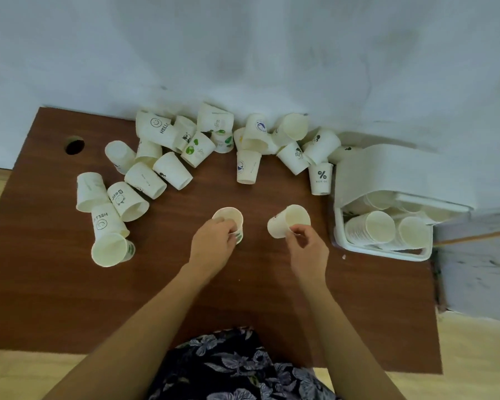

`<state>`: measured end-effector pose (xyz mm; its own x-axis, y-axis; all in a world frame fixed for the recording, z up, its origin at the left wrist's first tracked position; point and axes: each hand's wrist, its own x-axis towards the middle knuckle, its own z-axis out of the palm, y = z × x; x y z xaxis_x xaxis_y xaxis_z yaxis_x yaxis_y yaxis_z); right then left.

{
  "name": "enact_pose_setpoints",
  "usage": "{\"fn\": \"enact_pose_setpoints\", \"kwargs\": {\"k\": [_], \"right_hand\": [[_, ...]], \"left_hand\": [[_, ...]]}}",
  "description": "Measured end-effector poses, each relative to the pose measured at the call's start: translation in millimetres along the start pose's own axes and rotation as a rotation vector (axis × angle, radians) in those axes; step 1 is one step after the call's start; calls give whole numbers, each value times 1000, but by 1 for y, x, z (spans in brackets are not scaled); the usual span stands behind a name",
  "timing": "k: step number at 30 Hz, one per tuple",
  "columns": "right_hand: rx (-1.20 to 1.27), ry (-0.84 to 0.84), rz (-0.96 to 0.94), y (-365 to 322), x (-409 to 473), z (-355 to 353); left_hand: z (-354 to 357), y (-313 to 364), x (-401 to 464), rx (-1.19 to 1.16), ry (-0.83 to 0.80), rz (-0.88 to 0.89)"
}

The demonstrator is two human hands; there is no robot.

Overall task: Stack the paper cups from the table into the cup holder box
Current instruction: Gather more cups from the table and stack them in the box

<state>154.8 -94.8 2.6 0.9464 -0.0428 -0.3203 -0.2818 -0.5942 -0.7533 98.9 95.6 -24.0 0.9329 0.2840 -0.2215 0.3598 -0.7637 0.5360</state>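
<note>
Two paper cups are in hand over the middle of the table (55,298). The left hand (214,243) has its fingers curled round a cup with a green print (231,222), mouth turned up toward the camera. The right hand (308,249) pinches the rim of a second cup (286,222) between thumb and fingertips, and that cup is tilted with its mouth facing up and to the right. The two cups are near each other but apart, not yet nested.

Over to the right, at the table's edge, sits the white cup holder box (387,246) with its lid (401,171) swung up. Inside there are already several stacks of cups (370,230) lying on their sides, mouths toward us, so a fair share of the job looks done. How many cups each stack holds is hard to tell.

But there's plenty left. A scatter of loose cups (214,140) runs along the back of the table against the wall, most tipped on their sides or upside down, and another cluster (113,209) lies at the left, a few of them already slotted into one another. By my count of what shows, well over twenty still wait. I'd call it somewhere around the midpoint, maybe a little short of it.

A round cable hole (74,145) shows in the table's far left corner.
</note>
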Motion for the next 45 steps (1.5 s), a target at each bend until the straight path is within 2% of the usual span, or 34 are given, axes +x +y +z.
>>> {"fn": "enact_pose_setpoints", "kwargs": {"k": [6,11,22,28,34,45], "right_hand": [[-82,112,-221,9,-4,-54],[41,206,-241,16,-1,-112],[25,426,-311,62,34,-224],[-50,293,-327,86,56,-253],[-151,101,-338,101,76,-265],[-197,-53,-329,109,94,-267]], "left_hand": [[-13,71,-4,-87,111,112],[-15,138,-6,-131,195,226],[26,268,-1,-140,137,438],[63,304,11,-8,54,442],[89,316,11,98,102,323],[120,315,19,106,94,255]]}}
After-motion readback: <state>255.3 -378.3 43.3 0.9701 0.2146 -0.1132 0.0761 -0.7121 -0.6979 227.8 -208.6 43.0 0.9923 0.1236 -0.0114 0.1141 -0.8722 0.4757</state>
